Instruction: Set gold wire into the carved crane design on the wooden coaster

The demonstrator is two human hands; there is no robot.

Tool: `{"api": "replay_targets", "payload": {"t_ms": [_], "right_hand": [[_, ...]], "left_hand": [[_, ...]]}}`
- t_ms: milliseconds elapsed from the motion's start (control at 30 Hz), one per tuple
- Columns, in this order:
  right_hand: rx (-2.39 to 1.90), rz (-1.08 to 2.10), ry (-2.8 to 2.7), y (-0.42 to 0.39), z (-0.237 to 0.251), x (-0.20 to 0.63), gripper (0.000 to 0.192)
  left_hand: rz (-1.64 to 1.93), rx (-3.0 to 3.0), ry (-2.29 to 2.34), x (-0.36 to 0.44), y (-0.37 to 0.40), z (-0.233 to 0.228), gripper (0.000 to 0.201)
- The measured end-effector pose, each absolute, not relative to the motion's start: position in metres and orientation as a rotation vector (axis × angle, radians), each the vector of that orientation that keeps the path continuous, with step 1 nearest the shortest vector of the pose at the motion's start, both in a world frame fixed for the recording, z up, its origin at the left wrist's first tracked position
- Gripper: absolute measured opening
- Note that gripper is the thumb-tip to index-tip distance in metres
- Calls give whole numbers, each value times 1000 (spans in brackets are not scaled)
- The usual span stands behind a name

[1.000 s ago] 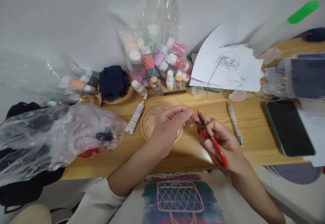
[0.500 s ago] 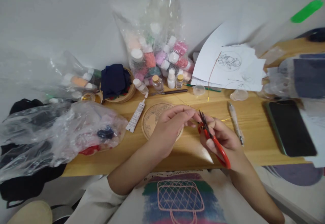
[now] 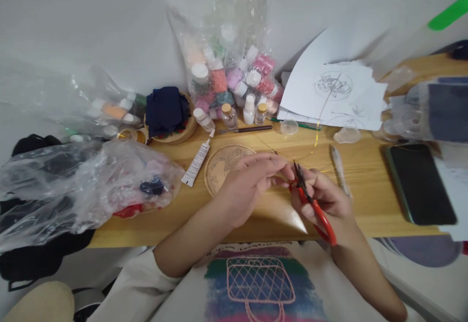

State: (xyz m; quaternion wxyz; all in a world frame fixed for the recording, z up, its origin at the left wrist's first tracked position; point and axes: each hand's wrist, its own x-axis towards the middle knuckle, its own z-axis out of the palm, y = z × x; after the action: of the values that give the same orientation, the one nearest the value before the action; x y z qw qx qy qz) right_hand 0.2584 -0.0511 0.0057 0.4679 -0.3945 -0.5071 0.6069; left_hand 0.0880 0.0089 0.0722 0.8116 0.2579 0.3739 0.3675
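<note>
My right hand (image 3: 329,202) is closed around red-handled scissors (image 3: 321,219), whose dark blades point up and away from me, the tips slightly parted. Just to their left, my left hand (image 3: 248,185) has its thumb and fingertips pinched together on a thin golden wire (image 3: 317,138). This wire loops up from the hands and crosses in front of the white papers. Exactly where the fingertips grip it is hidden. Under my left forearm and hand lies a round wooden disc (image 3: 218,168) with a line pattern, partly covered.
A white glue tube (image 3: 197,163), small bottles (image 3: 229,117) and a dark-handled tool (image 3: 252,129) lie behind the disc. Bags of coloured jars (image 3: 219,81) lean on the wall. A pen (image 3: 339,168) and a phone (image 3: 420,184) lie right; a plastic bag (image 3: 109,185) lies left.
Both hands and the scissors have shifted slightly right. The golden wire's loop has swung to the right across the drawing. The whole view has shifted a little.
</note>
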Motion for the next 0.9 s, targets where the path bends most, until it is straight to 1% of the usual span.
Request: {"api": "replay_targets", "payload": {"t_ms": [267, 567, 667, 767, 833, 900], "right_hand": [[-1039, 1505, -1193, -49, 15, 255, 37], [-1060, 1531, -1118, -51, 22, 254, 36], [-1043, 1588, -1102, -52, 19, 256, 37], [-1020, 1671, -1047, -54, 15, 257, 39], [-1025, 1738, -1004, -55, 14, 257, 41], [-1020, 1810, -977, -56, 13, 257, 42]], "left_hand": [[837, 625, 816, 89, 8, 73, 24], [840, 610, 821, 90, 8, 74, 26], [831, 625, 829, 89, 7, 73, 26], [797, 767, 869, 89, 9, 68, 27], [790, 850, 920, 89, 12, 65, 24], [817, 885, 963, 87, 17, 63, 15]]}}
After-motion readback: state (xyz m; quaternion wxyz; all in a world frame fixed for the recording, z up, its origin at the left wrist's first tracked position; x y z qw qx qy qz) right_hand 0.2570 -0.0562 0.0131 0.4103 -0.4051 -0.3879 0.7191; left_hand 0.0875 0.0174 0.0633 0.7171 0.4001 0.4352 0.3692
